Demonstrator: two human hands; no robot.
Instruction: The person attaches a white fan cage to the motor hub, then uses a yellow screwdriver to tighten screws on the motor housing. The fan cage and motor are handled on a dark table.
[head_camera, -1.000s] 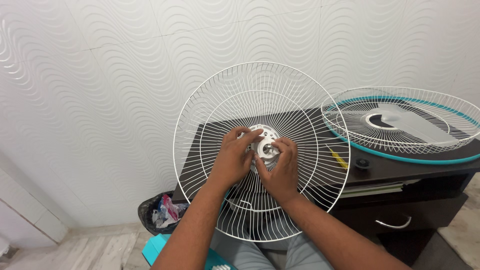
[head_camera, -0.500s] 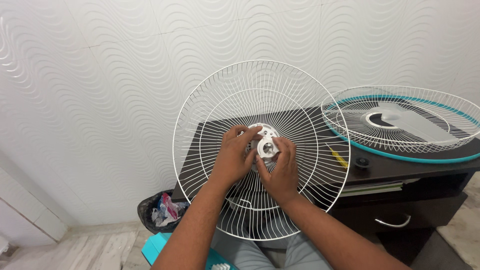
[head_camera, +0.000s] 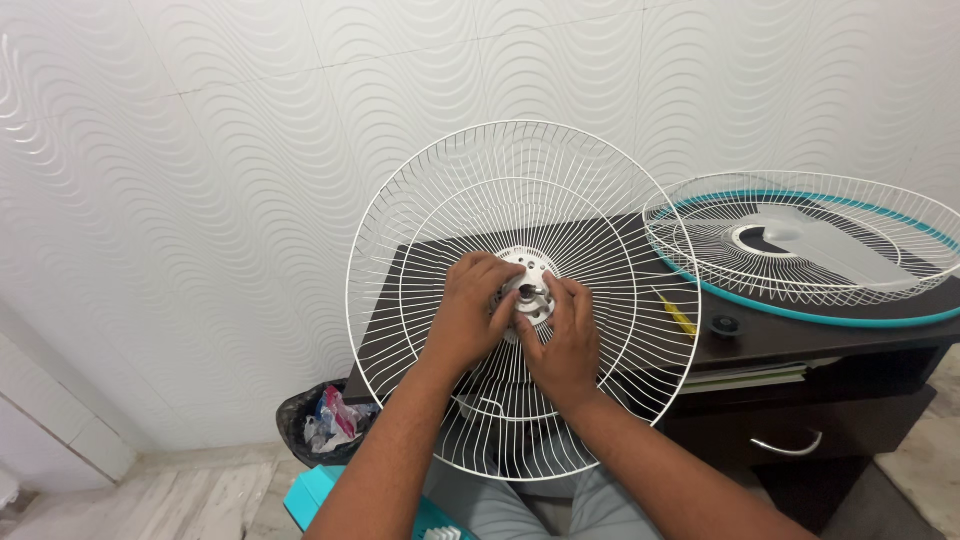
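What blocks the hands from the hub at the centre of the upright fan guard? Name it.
Nothing visible does. The left hand and right hand already rest on the white hub of the upright fan guard, fingers touching it from either side.

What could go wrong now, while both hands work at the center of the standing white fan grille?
1. The white wire grille stands upright, seemingly steadied only at its hub by the left hand and right hand; it could tip if the grip slips.
2. The yellow screwdriver and the small black knob lie near the dark desk's front edge beside the grille's rim; a swing might knock them off.
3. Fingers could get pinched between the thin wires.
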